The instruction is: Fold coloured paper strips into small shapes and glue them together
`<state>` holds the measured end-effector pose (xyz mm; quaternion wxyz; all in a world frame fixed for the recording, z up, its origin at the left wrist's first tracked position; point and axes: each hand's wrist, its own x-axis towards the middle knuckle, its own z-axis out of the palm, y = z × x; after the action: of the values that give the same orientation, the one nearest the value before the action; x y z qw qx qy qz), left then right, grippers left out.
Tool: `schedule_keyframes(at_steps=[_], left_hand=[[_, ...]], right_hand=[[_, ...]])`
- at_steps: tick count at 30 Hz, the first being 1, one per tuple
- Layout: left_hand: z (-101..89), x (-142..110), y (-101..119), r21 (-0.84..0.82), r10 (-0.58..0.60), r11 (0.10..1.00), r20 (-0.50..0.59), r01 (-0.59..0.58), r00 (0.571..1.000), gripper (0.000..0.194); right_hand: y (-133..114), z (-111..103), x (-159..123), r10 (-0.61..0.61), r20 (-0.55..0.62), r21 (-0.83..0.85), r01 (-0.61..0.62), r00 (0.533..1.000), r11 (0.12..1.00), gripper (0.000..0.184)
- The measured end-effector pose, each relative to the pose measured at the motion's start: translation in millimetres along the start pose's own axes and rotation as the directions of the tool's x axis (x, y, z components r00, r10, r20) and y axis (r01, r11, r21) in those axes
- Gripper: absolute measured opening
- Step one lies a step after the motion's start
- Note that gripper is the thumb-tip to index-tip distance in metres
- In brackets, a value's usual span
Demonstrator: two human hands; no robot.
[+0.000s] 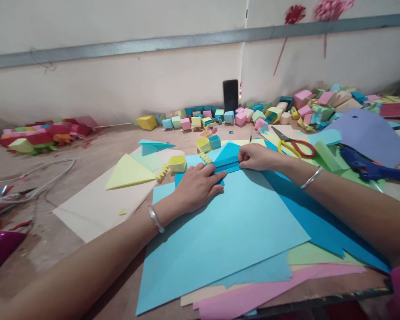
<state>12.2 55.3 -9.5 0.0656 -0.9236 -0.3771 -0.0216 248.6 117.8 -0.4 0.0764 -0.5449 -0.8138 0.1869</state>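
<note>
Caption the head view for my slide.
Left hand and right hand on folded blue paper, small paper boxes beyond.

My left hand (200, 184) covers part of the folded blue strip (230, 164), and my right fingertips hide its far end. The right edge cuts off the blue glue gun (370, 164); the left edge crops the purple tool (3, 249). The pink flower's (331, 9) top is out of view.
</note>
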Motion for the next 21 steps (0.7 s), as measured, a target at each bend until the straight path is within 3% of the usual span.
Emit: schedule_keyframes(at_steps=[8, 12, 15, 18, 21], left_hand=[[0.5, 0, 0, 0.025, 0.002, 1.0, -0.009, -0.002, 1.0, 0.046], [1.8, 0, 0, 0.042, 0.003, 0.999, -0.018, -0.002, 1.0, 0.046], [1.8, 0, -1, 0.052, 0.012, 0.999, -0.01, -0.012, 1.0, 0.047], [1.8, 0, -1, 0.054, 0.022, 0.998, -0.006, -0.021, 1.0, 0.049], [2.4, 1, -2, 0.051, 0.022, 0.998, -0.008, -0.022, 1.0, 0.048]], right_hand=[[-11, 6, -10, -0.054, -0.06, -0.289, 0.035, 0.997, 0.957, 0.01], [-42, 17, -32, -0.203, -0.071, -0.552, 0.131, 0.977, 0.824, 0.02], [-63, 29, -49, -0.285, 0.042, -0.618, 0.25, 0.958, 0.746, 0.022], [-70, 38, -58, -0.257, 0.114, -0.631, 0.27, 0.96, 0.728, 0.027], [-66, 38, -60, -0.164, 0.107, -0.624, 0.195, 0.981, 0.757, 0.03]])
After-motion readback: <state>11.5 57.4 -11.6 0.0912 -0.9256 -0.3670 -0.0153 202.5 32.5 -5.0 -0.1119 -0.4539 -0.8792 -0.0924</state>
